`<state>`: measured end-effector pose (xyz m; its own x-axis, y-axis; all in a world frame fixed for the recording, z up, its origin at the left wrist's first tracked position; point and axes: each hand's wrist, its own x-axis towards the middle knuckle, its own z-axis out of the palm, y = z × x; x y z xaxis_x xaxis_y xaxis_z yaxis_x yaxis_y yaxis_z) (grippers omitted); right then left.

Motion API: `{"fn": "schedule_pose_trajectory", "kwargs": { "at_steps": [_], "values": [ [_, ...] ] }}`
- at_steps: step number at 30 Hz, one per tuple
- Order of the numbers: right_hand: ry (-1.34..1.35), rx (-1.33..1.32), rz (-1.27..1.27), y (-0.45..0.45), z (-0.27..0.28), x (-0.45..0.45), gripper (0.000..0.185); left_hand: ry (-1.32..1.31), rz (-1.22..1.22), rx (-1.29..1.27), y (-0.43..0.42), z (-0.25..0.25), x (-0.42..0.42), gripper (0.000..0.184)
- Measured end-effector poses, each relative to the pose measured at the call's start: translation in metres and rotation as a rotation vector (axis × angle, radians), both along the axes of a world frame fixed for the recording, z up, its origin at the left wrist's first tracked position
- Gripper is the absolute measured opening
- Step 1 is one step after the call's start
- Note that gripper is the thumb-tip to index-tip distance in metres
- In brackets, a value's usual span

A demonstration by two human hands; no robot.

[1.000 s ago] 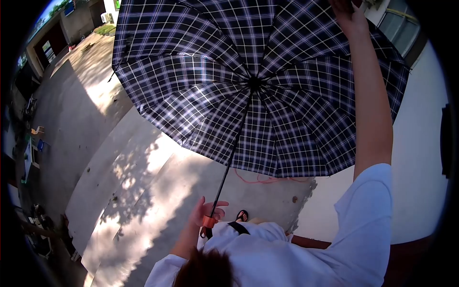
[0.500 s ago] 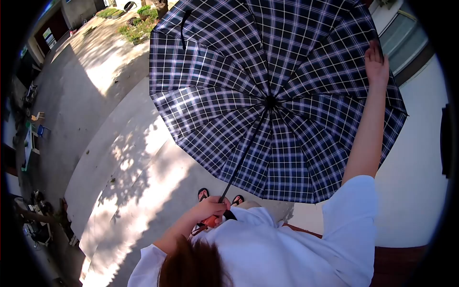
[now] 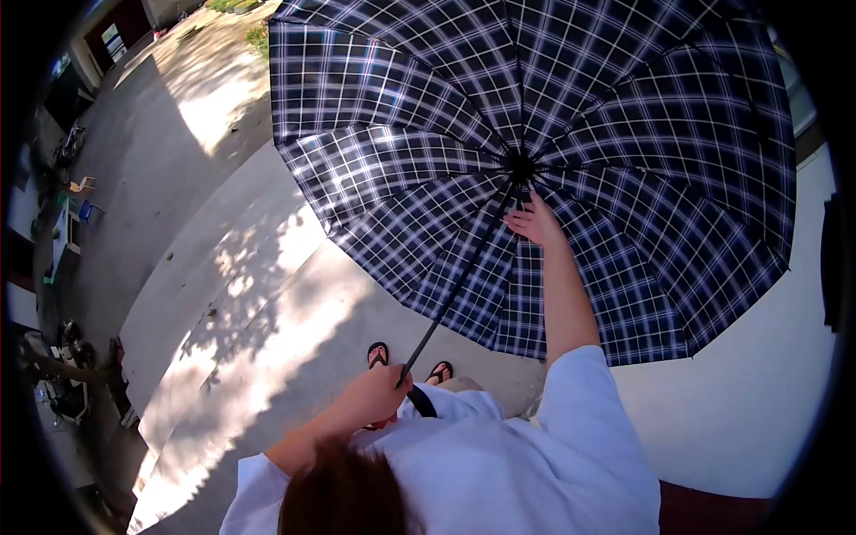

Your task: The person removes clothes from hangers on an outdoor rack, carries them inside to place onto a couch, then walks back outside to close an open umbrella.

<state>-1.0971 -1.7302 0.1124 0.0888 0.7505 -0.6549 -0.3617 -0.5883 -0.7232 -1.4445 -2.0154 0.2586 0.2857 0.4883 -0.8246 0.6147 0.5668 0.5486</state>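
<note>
A wide dark-blue plaid umbrella is spread out in front of me, its inner side with the ribs facing me. My left hand is wrapped round the lower end of its black shaft, close to my waist; most of the handle is hidden by the fingers. Just below the dark hub, my right hand reaches up beside the shaft with fingers apart. Whether its fingertips touch the shaft I cannot tell. A black strap hangs beside my left hand.
Sunlit, shadow-dappled concrete lies to the left. A white wall stands at the right. Far left are a small blue chair and a parked motorbike. My feet in black sandals are below the umbrella.
My right hand has left the canopy's right edge and come down and left to near the hub. The umbrella has shifted slightly right. My left hand keeps its hold.
</note>
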Motion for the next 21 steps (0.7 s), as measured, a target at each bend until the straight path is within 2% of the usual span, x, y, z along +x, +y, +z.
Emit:
{"fn": "schedule_pose_trajectory", "kwargs": {
  "at_steps": [2,3,6,7,10,14,18,21],
  "values": [
    [0.204,0.091,-0.112,0.013,-0.034,0.001,0.062,0.024,-0.037,0.160,-0.031,-0.019,0.006,0.023],
    [0.183,0.126,-0.183,0.017,-0.040,0.001,0.046,0.029,-0.076,0.244,-0.048,-0.039,0.007,0.024],
    [-0.042,0.047,-0.138,0.009,-0.084,0.030,0.031,0.058,-0.113,0.349,-0.087,-0.054,0.015,0.026],
    [-0.034,0.033,-0.211,-0.002,-0.092,0.035,0.025,0.074,-0.102,0.347,-0.096,-0.054,0.022,0.025],
    [-0.063,0.083,-0.129,-0.014,-0.084,0.028,0.024,0.075,-0.077,0.402,-0.104,-0.061,0.021,0.022],
    [-0.465,0.154,-0.069,-0.009,-0.085,0.021,0.030,0.149,-0.098,0.382,-0.105,-0.077,0.023,0.020],
    [-0.499,0.182,-0.092,-0.003,-0.076,0.025,0.034,0.040,-0.026,0.445,-0.105,-0.085,0.016,0.022],
    [-0.516,0.206,-0.129,0.012,-0.078,0.027,0.037,-0.089,0.014,0.359,-0.089,-0.086,-0.009,0.019]
  ]
}}
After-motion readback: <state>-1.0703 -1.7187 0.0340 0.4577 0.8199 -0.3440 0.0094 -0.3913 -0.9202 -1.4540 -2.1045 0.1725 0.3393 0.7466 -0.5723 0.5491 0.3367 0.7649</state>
